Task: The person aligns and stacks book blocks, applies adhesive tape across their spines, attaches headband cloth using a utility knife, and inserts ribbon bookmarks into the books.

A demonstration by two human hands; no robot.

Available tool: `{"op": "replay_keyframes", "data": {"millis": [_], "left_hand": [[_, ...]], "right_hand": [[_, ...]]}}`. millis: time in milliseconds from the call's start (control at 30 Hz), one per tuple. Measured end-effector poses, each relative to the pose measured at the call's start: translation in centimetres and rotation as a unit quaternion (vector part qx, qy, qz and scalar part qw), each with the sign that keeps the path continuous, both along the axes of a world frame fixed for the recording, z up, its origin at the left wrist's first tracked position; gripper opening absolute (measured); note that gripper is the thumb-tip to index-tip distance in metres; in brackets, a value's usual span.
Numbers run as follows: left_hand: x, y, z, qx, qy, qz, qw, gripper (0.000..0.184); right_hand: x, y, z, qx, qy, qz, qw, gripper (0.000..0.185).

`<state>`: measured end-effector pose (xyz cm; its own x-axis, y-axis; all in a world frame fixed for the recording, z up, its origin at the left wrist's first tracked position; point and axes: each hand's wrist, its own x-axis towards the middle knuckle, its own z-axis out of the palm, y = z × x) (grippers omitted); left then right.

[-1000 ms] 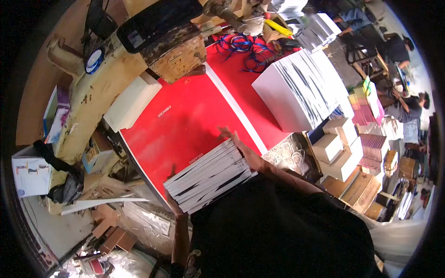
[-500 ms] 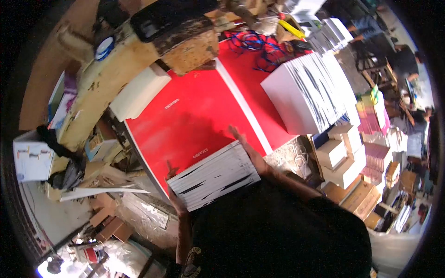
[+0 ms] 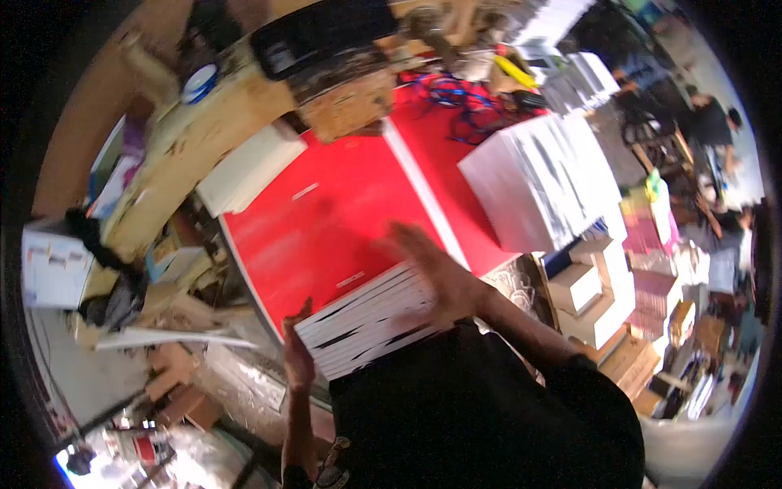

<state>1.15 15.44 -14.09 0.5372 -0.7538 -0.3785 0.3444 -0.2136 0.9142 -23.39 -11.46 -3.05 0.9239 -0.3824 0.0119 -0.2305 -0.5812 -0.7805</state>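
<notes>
A stack of white sheets or booklets (image 3: 358,326) with dark gaps between its layers lies against my black shirt, at the near edge of the red board (image 3: 326,220). My left hand (image 3: 299,350) is against the left end of the stack, fingers extended. Over the stack's right end is my right hand (image 3: 436,277), blurred, with its fingers spread and pointing up and left. A larger white stack (image 3: 533,183) stands on the red board at the right. Blue ribbon (image 3: 468,106) lies tangled on the board's far part.
A wooden block (image 3: 346,102) with a black object (image 3: 326,37) on it sits at the back. Cream sheets (image 3: 252,167) lie at the board's left edge. White boxes (image 3: 590,289) stand at the right. People (image 3: 709,122) are in the far right background.
My right hand has risen from the stack's right side to over its right end, with fingers spread. My left hand stays at the left end. The whole view has shifted slightly.
</notes>
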Motion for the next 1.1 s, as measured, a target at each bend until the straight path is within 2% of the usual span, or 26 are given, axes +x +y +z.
{"op": "replay_keyframes", "data": {"millis": [33, 67, 100, 167, 200, 233, 267, 367, 400, 500, 567, 633, 700, 733, 767, 800, 867, 900, 1000, 1033, 1100], "left_hand": [[0.6, -0.4, 1.5, 0.013, -0.005, -0.033, 0.999, 0.053], [1.3, -1.0, 3.1, 0.026, -0.011, -0.066, 0.997, 0.060], [2.1, 0.1, 2.5, -0.006, -0.018, -0.110, 0.994, 0.058], [4.1, 1.9, 1.7, 0.061, -0.060, -0.172, 0.981, 0.064], [4.7, 3.6, 1.1, 0.085, -0.205, -0.264, 0.939, 0.075], [4.4, 4.2, 1.0, 0.093, -0.292, -0.314, 0.899, 0.088], [4.1, 4.8, 0.9, 0.095, -0.378, -0.355, 0.850, 0.102], [1.9, 4.1, -1.3, 0.055, -0.344, -0.352, 0.869, 0.120], [1.4, 4.1, -2.4, 0.053, -0.332, -0.305, 0.891, 0.115], [0.9, 3.9, -3.0, 0.075, -0.244, -0.188, 0.949, 0.099], [1.1, 3.6, -2.8, 0.084, -0.187, -0.145, 0.968, 0.089], [1.8, 2.5, -2.3, 0.090, -0.152, -0.137, 0.975, 0.080], [3.2, 0.8, -1.5, 0.099, -0.130, -0.162, 0.973, 0.072], [4.0, -0.4, -0.8, 0.098, -0.103, -0.184, 0.973, 0.069], [4.5, -2.4, -0.1, 0.098, -0.070, -0.208, 0.971, 0.066], [2.1, -6.3, 4.5, 0.074, 0.112, -0.186, 0.973, 0.067], [-0.2, -13.1, 11.7, -0.016, -0.026, -0.361, 0.932, 0.072], [0.8, -15.5, 11.3, -0.029, -0.070, -0.407, 0.910, 0.076], [3.0, -24.2, 5.9, -0.053, -0.183, -0.531, 0.826, 0.093], [2.0, -27.3, 6.2, -0.096, -0.242, -0.586, 0.768, 0.097], [-0.7, -33.5, 7.2, -0.192, -0.340, -0.644, 0.658, 0.104]], "right_hand": [[0.8, 0.2, 1.6, -0.046, 0.029, 0.108, 0.993, 0.121], [2.0, 0.7, 3.2, -0.145, 0.101, 0.189, 0.966, 0.132], [2.2, 1.9, 1.8, -0.227, 0.114, 0.192, 0.948, 0.137], [2.7, 4.0, -0.1, -0.308, 0.138, 0.190, 0.922, 0.142], [3.2, 4.4, -0.2, -0.293, 0.173, 0.195, 0.920, 0.146], [3.3, 4.7, -0.2, -0.279, 0.205, 0.204, 0.916, 0.149], [3.1, 5.2, -0.1, -0.304, 0.191, 0.188, 0.914, 0.139], [2.9, 6.9, -1.7, -0.401, 0.083, 0.083, 0.909, 0.099], [2.9, 7.3, -2.5, -0.399, 0.066, 0.065, 0.912, 0.083], [2.9, 7.5, -4.2, -0.433, 0.050, 0.051, 0.898, 0.086], [2.8, 7.6, -4.4, -0.408, 0.064, 0.047, 0.910, 0.086], [2.8, 7.2, -4.5, -0.387, 0.075, 0.043, 0.918, 0.086], [2.9, 7.7, -4.9, -0.312, 0.075, 0.008, 0.947, 0.088], [2.6, 8.7, -6.7, -0.341, 0.040, -0.068, 0.937, 0.087], [1.9, 8.8, -7.0, -0.342, 0.032, -0.105, 0.933, 0.098], [0.5, 8.7, -6.1, -0.294, 0.053, -0.134, 0.945, 0.078], [-1.8, 8.0, -3.5, -0.222, 0.076, -0.178, 0.956, 0.071], [-2.9, 7.8, -2.1, -0.186, 0.087, -0.202, 0.958, 0.067], [-4.9, 6.8, 0.8, -0.094, 0.137, -0.345, 0.924, 0.093], [-5.4, 6.7, 1.8, -0.095, 0.134, -0.378, 0.911, 0.103], [-5.1, 5.6, 0.6, -0.110, 0.170, -0.455, 0.867, 0.122]]}}
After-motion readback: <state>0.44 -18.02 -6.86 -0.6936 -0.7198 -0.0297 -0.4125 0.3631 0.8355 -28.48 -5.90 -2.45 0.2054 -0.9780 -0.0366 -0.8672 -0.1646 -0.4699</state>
